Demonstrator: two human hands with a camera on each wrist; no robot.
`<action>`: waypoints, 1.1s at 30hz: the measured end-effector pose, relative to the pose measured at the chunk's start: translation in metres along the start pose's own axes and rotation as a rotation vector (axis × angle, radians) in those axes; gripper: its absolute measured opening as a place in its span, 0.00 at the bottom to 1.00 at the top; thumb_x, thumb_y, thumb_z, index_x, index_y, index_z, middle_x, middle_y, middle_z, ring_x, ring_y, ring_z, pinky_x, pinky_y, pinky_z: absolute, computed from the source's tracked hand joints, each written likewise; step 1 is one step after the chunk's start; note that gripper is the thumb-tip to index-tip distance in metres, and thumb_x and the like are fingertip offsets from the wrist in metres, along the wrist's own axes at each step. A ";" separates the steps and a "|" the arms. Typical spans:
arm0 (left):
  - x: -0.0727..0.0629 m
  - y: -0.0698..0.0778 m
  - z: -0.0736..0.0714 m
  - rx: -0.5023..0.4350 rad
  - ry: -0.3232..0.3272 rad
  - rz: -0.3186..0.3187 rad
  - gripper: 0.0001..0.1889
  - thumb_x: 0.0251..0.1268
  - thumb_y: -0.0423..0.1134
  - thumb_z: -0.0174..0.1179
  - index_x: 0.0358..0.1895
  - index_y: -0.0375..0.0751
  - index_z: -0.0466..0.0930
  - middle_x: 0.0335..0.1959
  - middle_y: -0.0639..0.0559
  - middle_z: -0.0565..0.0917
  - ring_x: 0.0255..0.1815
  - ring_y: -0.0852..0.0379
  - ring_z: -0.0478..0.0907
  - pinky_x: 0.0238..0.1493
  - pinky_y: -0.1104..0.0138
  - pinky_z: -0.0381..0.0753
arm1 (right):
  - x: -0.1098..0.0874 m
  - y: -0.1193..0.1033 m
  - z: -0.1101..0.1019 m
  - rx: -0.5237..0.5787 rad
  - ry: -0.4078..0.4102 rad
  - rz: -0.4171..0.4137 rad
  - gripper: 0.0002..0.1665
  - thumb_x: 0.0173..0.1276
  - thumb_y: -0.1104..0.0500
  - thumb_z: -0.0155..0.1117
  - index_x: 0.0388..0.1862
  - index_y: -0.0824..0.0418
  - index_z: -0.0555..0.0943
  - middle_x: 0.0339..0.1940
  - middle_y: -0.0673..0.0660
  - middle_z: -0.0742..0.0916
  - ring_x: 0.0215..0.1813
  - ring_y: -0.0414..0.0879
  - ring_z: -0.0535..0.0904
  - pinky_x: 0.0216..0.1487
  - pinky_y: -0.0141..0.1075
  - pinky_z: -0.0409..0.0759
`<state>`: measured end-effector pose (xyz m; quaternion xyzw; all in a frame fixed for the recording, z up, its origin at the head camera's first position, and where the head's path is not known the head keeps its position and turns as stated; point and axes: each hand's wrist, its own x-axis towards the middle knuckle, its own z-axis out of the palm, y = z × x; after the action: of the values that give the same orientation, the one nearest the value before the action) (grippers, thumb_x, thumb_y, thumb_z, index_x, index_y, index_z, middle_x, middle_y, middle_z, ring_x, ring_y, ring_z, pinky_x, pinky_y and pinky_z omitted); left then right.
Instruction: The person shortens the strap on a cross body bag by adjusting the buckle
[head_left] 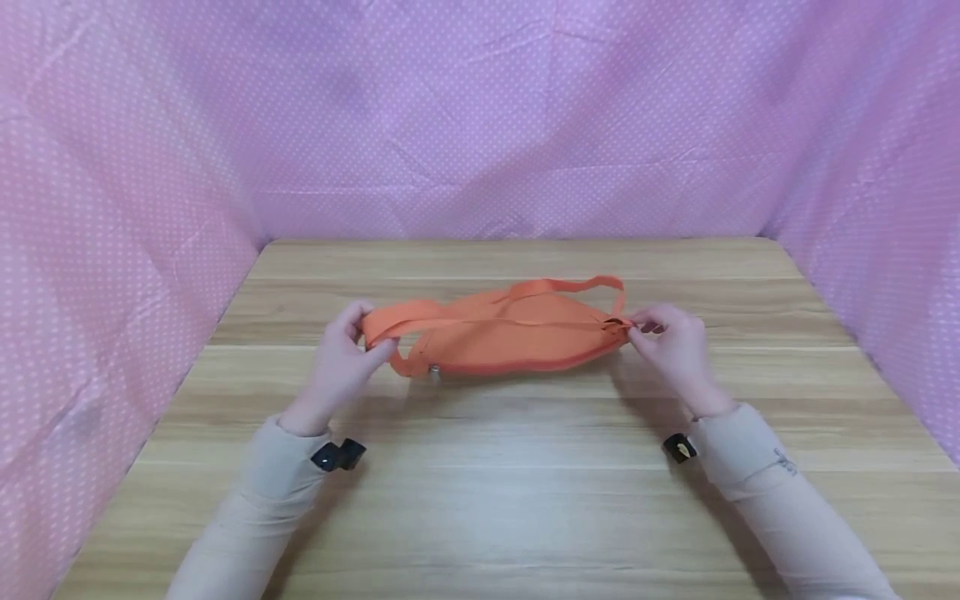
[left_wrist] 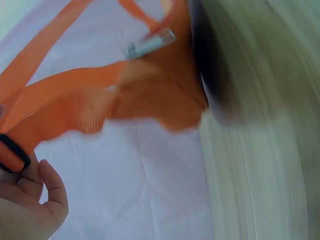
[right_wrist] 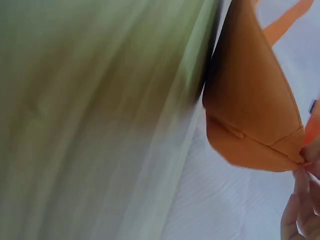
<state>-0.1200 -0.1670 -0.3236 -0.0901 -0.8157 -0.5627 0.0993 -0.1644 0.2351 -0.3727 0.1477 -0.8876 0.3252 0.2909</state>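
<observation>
An orange bag [head_left: 517, 337] with a long strap, shaped like a waist or sling bag, is held between both hands over the wooden table. My left hand [head_left: 341, 362] grips the folded strap [head_left: 405, 315] at the bag's left end. A black strap slider [left_wrist: 12, 154] shows beside these fingers in the left wrist view. Near that end hangs a silver zipper pull [left_wrist: 150, 44]. At the opposite end, my right hand [head_left: 675, 346] pinches the bag's corner between thumb and fingers. Part of the strap loops up behind the bag.
The wood-grain table [head_left: 480, 500] spreads beneath both arms. Pink dotted cloth [head_left: 480, 125] hangs behind it and along both sides. A small black device sits at each wrist, the left one [head_left: 337, 455] and the right one [head_left: 680, 448].
</observation>
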 end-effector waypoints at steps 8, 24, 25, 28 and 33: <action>-0.003 -0.012 -0.031 0.100 0.053 -0.055 0.07 0.59 0.26 0.57 0.38 0.33 0.70 0.28 0.65 0.78 0.39 0.66 0.74 0.42 0.74 0.71 | 0.013 0.024 -0.009 -0.060 -0.158 0.263 0.05 0.56 0.67 0.62 0.30 0.69 0.82 0.25 0.65 0.85 0.24 0.40 0.75 0.26 0.26 0.69; -0.005 -0.003 -0.014 0.214 -0.191 -0.093 0.20 0.58 0.32 0.64 0.55 0.35 0.76 0.45 0.42 0.82 0.44 0.53 0.74 0.38 0.72 0.74 | 0.019 0.015 0.006 0.045 -0.234 -0.106 0.13 0.48 0.76 0.69 0.35 0.68 0.85 0.36 0.64 0.86 0.41 0.58 0.80 0.44 0.45 0.76; -0.005 -0.003 -0.014 0.211 -0.182 -0.089 0.20 0.59 0.31 0.63 0.56 0.36 0.77 0.47 0.42 0.82 0.44 0.54 0.74 0.39 0.73 0.73 | 0.019 0.015 0.006 0.048 -0.246 -0.136 0.14 0.46 0.77 0.71 0.34 0.68 0.85 0.35 0.63 0.86 0.40 0.57 0.81 0.44 0.44 0.76; -0.005 -0.005 -0.016 0.210 -0.146 -0.074 0.20 0.59 0.28 0.61 0.56 0.36 0.78 0.50 0.41 0.82 0.43 0.58 0.73 0.38 0.73 0.72 | 0.017 0.017 0.009 0.059 -0.274 -0.216 0.15 0.41 0.74 0.76 0.31 0.66 0.86 0.32 0.60 0.86 0.38 0.55 0.82 0.45 0.42 0.76; -0.004 -0.013 -0.023 0.186 -0.103 -0.046 0.20 0.60 0.26 0.58 0.57 0.36 0.78 0.52 0.40 0.81 0.38 0.67 0.72 0.25 0.74 0.67 | 0.017 0.015 0.010 0.063 -0.265 -0.275 0.11 0.42 0.71 0.77 0.26 0.65 0.84 0.30 0.58 0.86 0.35 0.53 0.82 0.41 0.43 0.77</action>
<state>-0.1184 -0.1934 -0.3281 -0.0906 -0.8702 -0.4815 0.0523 -0.1885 0.2379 -0.3761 0.3184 -0.8789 0.2876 0.2084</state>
